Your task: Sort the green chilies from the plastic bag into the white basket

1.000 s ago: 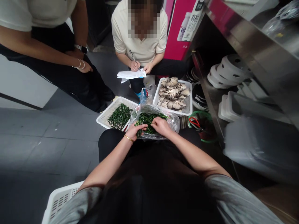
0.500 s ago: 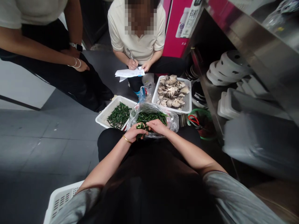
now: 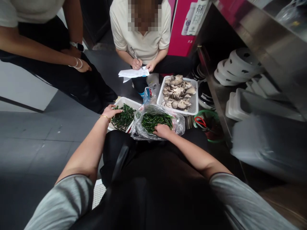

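Floor [image 3: 52, 127]: grey tiles.
Left hand [image 3: 110, 111]: moved from bag [image 3: 137, 125] to basket [image 3: 125, 100]; fingers now spread on greens [image 3: 125, 117].
Right hand [image 3: 163, 131]: at bag, fingers curled, grip unclear.

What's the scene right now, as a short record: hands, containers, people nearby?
Left hand: at the greens in the left basket; grip unclear
Right hand: touching more greens in the clear bag; grip unclear
Mushrooms: in the right basket, beyond the bag
Red handles: in a green-rimmed tub, right of the bag
Seated person: holding a pen to paper
Standing person: far left, watch on wrist
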Demonstrator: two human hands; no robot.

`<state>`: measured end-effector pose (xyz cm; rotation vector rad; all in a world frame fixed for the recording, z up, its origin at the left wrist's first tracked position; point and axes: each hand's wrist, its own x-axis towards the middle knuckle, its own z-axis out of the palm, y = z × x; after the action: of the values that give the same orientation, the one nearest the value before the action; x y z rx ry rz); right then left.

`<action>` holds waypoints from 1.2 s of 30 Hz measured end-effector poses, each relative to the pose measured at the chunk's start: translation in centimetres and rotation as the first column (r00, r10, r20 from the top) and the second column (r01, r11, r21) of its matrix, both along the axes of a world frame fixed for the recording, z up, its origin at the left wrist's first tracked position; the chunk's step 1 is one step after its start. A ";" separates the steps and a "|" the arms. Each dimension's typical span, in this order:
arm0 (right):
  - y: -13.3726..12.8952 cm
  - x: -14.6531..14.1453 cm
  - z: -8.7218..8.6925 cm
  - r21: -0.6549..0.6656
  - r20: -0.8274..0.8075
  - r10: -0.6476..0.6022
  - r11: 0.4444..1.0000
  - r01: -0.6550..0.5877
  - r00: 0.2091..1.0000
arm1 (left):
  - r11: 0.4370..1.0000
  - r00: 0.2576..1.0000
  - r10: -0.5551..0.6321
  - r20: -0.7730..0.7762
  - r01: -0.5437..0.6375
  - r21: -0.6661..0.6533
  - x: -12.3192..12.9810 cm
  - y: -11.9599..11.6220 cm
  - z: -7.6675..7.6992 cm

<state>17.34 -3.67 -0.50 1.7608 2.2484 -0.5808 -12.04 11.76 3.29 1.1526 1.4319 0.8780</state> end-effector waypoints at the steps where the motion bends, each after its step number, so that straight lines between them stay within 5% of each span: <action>1: 0.2 -0.4 -0.4 -0.011 0.009 0.004 1.000 -0.004 1.000 | 0.999 0.998 0.041 -0.054 -0.040 0.017 -0.4 0.5 0.3; 3: 0.5 -0.7 -0.7 -0.016 0.013 0.011 1.000 -0.010 1.000 | 0.992 0.961 0.089 -0.261 -0.063 0.106 -0.3 0.3 1.1; 5: 0.6 -0.1 -0.4 -0.002 0.004 0.002 1.000 -0.002 1.000 | 0.976 0.874 0.066 -0.481 0.044 0.215 1.1 -1.5 2.0; 9: -0.1 1.7 1.9 0.041 -0.046 -0.048 0.998 0.050 0.998 | 0.898 0.818 -0.131 -0.561 0.337 0.282 7.1 -8.8 2.3; 12: -1.4 2.3 3.9 0.073 -0.141 -0.046 0.996 0.057 0.989 | 0.563 0.544 -0.293 -0.786 0.763 0.318 11.8 -14.0 1.0; 15: -3.1 2.4 5.0 0.019 -0.372 -0.036 0.999 0.046 0.927 | 0.489 0.371 -0.330 -0.868 0.853 0.179 13.7 -16.4 -0.8; 17: -4.3 2.7 5.0 -0.157 -0.579 -0.078 0.988 -0.016 0.812 | 0.415 0.300 -0.476 -0.827 0.905 0.090 13.4 -16.8 -1.6; 20: -5.8 3.4 4.2 -0.451 -0.768 -0.276 0.874 -0.183 0.578 | 0.266 0.279 -0.721 -0.634 0.957 0.119 12.4 -17.4 -2.0; 22: -6.4 3.8 3.7 -0.549 -0.795 -0.397 0.793 -0.264 0.460 | 0.260 0.314 -0.822 -0.476 0.949 0.177 12.0 -17.8 -1.5; 25: -6.4 3.5 3.4 -0.594 -0.804 -0.519 0.724 -0.352 0.290 | 0.339 0.377 -0.900 -0.220 0.921 0.191 12.1 -18.3 -0.1; 29: -5.1 2.7 4.7 -0.529 -0.836 -0.544 0.761 -0.377 0.075 | 0.436 0.431 -0.896 0.103 0.900 0.025 12.5 -17.7 0.4; 31: -3.7 3.1 5.3 -0.472 -0.881 -0.442 0.841 -0.266 0.166 | 0.532 0.536 -0.840 0.085 0.844 -0.065 12.5 -16.9 -0.3; 33: -2.0 3.8 5.1 -0.373 -0.829 -0.300 0.925 -0.066 0.473 | 0.677 0.666 -0.735 -0.128 0.731 -0.086 12.5 -15.8 -1.4; 35: -0.6 4.1 4.2 -0.179 -0.512 -0.176 0.979 0.096 0.841 | 0.739 0.654 -0.638 -0.408 0.668 -0.084 12.5 -14.9 -2.5; 36: -0.1 4.0 3.4 -0.083 -0.303 -0.128 0.991 0.108 0.944 | 0.731 0.583 -0.621 -0.524 0.673 -0.118 12.4 -14.5 -2.9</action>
<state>21.30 -3.82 2.88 1.8940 2.2948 -1.0070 0.40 -2.78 0.38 1.9405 1.2173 0.0750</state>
